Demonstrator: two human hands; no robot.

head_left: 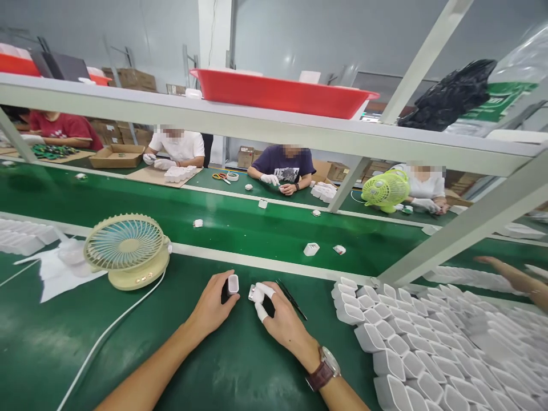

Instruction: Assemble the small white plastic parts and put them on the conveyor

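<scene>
A white, open-ended plastic casing (233, 284) is clamped between thumb and fingers of the left hand (212, 303); the right hand (278, 314) pinches a small white-and-silver part (252, 293), a slim black tool (293, 300) lying just to its right.

It is bright all over, with pale shine on the green surface (240, 365). White cups (445, 345) look smeary and stretched by the right edge. Blocky squares hide 3 faces (293, 150).
</scene>
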